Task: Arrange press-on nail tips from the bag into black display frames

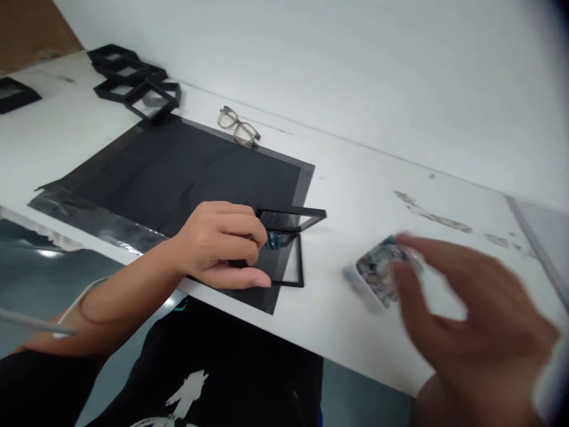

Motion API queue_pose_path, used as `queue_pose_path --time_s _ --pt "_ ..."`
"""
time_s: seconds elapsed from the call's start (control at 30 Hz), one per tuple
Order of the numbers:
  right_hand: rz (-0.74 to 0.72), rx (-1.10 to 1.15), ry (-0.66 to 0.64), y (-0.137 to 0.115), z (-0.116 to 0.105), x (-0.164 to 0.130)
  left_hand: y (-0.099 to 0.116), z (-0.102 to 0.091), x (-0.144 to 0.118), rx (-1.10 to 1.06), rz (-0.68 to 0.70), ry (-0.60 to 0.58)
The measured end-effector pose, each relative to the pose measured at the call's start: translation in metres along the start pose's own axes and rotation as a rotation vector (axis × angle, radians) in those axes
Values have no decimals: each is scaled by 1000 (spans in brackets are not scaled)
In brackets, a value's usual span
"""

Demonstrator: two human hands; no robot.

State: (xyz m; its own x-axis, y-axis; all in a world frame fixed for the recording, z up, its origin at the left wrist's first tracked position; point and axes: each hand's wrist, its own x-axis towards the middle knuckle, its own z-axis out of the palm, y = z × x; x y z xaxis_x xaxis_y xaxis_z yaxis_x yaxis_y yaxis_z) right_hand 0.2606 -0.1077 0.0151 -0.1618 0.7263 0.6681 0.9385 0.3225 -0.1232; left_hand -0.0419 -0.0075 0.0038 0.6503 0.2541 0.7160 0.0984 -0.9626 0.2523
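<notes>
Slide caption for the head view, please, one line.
Left hand at an open black frame over the edge of a dark mat, blurred right hand at a small box.

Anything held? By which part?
Cannot tell: left hand covers the left side of the open black frame; right hand, blurred, at the right end of a small box.

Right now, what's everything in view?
Table: 1, white, across view
Mat: 1, black, on table
Hinged frame: 1, black, mat's right edge
Bits: some, teal, at hinged frame
Box: 1, pale, right of mat
Frames: several, black, back left
Glasses: 1, brownish, behind mat
Item: 1, black, far left
Wall: 1, white, behind
Brown patch: 1, top left
Floor: 1, grey, beneath
Cable: 1, pale, lower left
Clothing: count unclear, black, bottom
Left hand: 1, at hinged frame
Right hand: 1, at box
</notes>
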Motion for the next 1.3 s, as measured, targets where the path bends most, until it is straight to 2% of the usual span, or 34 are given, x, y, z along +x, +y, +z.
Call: queue_pose_path --time_s 0.03,0.1,0.13,0.2,0.27,0.33,0.37,0.53,0.63,0.7,0.73,0.8,0.87,0.97,1.07,1.3 --pt "221 -15 80 19 -5 -3 4 1 5 -20 12 30" --pt "621 52 152 57 -9 -10 17 6 20 -4 22 103" --pt "707 77 141 74 -7 -13 26 10 31 48 32 135" --pt "784 162 33 98 0 -18 46 20 53 229 47 184" --pt "810 246 -37 107 11 -22 65 34 73 321 130 209" --pt "782 324 -135 102 20 -25 76 51 87 354 111 199" --pt "761 347 -172 97 23 -27 78 60 91 359 73 148" --pt "650 331 -280 75 18 -30 66 90 84 379 -41 -258" --pt "569 223 -234 71 7 -23 58 95 75 217 -257 -408" --pt "440 149 -214 70 -2 -13 56 97 70 87 -380 -437" --pt "336 108 -229 69 -5 -7 55 97 68 42 -397 -450" --pt "100 15 -304 68 -9 6 54 98 66 2 -369 -475" --pt "-53 -50 -400 66 -6 16 53 99 64 -21 -328 -501" --pt "-45 -21 -538 64 7 25 51 99 63 -44 -304 -520" --pt "11 53 -619 64 20 25 51 99 62 -33 -300 -516" --pt "14 170 -630 66 19 21 57 99 61 -13 -310 -473"
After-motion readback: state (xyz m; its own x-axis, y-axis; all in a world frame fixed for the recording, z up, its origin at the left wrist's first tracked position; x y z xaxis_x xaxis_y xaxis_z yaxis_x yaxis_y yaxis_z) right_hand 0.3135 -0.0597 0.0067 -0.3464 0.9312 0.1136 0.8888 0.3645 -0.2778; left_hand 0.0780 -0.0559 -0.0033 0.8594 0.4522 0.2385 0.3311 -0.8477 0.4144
